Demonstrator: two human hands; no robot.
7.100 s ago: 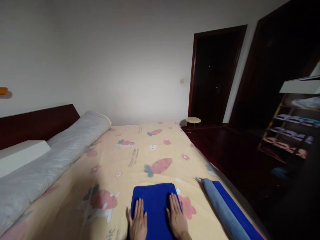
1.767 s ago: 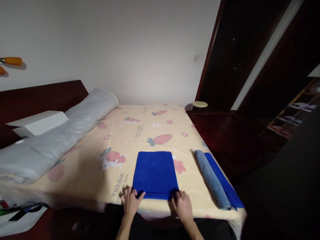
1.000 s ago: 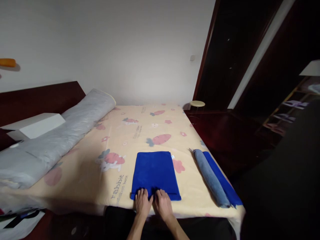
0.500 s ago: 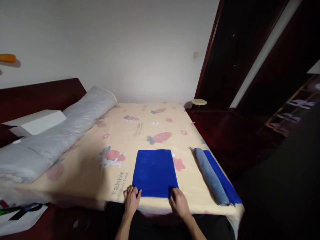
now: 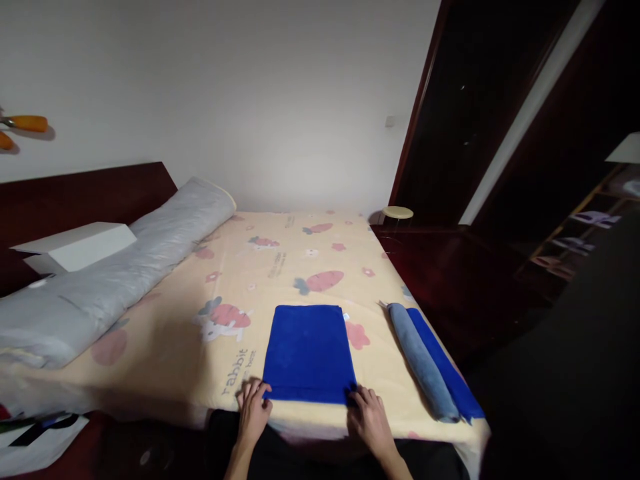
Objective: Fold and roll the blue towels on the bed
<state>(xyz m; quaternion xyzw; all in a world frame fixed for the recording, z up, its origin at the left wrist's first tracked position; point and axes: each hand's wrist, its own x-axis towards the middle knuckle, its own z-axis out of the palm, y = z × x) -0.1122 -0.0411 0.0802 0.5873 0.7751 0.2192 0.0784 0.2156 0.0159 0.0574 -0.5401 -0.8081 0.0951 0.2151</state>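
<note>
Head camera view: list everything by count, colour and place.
Bed: 1, cream, centre
Folded cloth: 1, blue, bed's near edge
Rolled cloth: 1, grey-blue, bed's right
Narrow cloth: 1, blue, beside rolled cloth
Bedding roll: 1, grey, left
Headboard: 1, maroon, left
Box: 1, white, by headboard
Handles: 2, orange, upper left
Door: 1, dark, right
Switch: 1, pale, beside door
Stool: 1, cream, beyond bed
Rack: 1, tan, far right
Bag: 1, white, lower left
Left hand, right hand: 2, bare, folded cloth's corners

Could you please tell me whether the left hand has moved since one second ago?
Yes, the left hand has moved left, towards the "rabbit" lettering on the bedsheet, to the near left corner of the blue cloth.
</note>
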